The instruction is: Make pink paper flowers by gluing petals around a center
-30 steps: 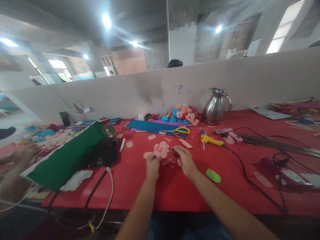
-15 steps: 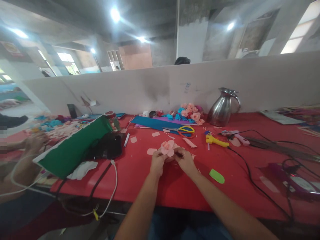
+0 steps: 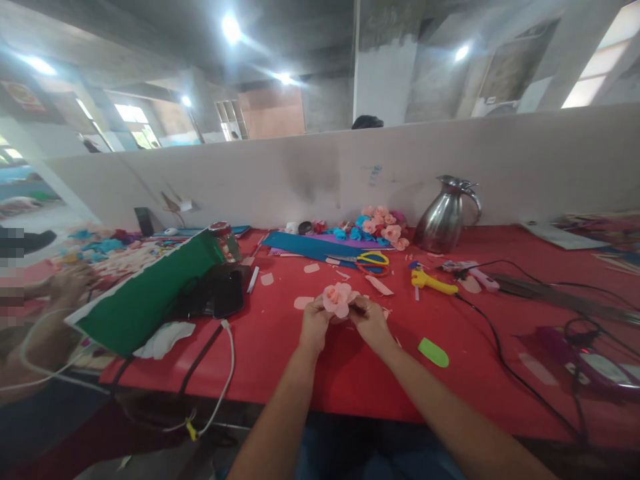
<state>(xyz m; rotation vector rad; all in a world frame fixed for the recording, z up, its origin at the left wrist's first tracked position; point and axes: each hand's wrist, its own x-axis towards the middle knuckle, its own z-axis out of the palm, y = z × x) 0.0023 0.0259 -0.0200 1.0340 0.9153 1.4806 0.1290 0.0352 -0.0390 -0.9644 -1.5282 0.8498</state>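
A pink paper rose with spread petals is held above the red table between my two hands. My left hand grips it from the left, fingers closed at its underside. From the right, my right hand pinches at the edge of the outer petals; the fingertips are partly hidden. Pale pink petal cutouts lie on the table just beyond my hands. A green rounded piece rests to the right of my right forearm.
Scissors lie on blue sheets beyond my hands. Finished roses and a metal jug stand at the back. A yellow corded glue gun is to the right. A green board and a phone are left, beside another person's hand.
The rose has tipped slightly, so its centre faces me more. Both my hands stay almost where they were, still holding it.
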